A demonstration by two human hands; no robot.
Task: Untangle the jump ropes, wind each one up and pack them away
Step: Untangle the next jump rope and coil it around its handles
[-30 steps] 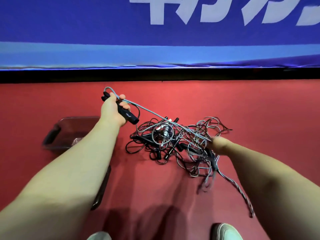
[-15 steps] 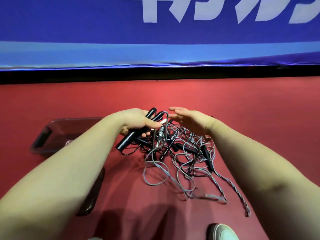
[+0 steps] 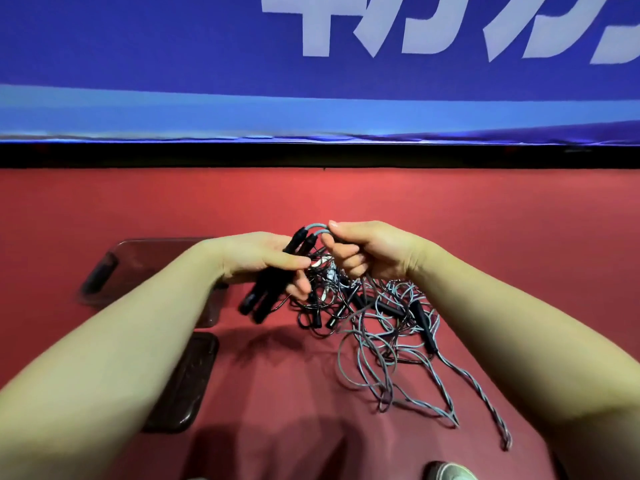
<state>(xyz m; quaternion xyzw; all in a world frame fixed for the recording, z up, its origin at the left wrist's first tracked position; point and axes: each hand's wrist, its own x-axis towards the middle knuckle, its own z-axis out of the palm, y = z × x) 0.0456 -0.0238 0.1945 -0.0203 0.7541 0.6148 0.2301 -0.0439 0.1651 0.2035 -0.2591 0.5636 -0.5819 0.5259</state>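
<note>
The left hand point(image 3: 258, 259) grips two black handles point(image 3: 261, 299) side by side. The right hand point(image 3: 370, 252) is curled round the grey cord point(image 3: 317, 226) where it leaves them, above the tangle point(image 3: 381, 320) on the floor point(image 3: 450, 209). This pair looks singled out: next the cord must be drawn free of the tangle and wound, the bin point(image 3: 145, 242) waiting left.

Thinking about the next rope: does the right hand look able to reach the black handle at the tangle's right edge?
Probably yes, once freed. The right hand pinches the grey rope beside two handles in the left hand, but the black handle lies exposed on the floor near its wrist.
</note>
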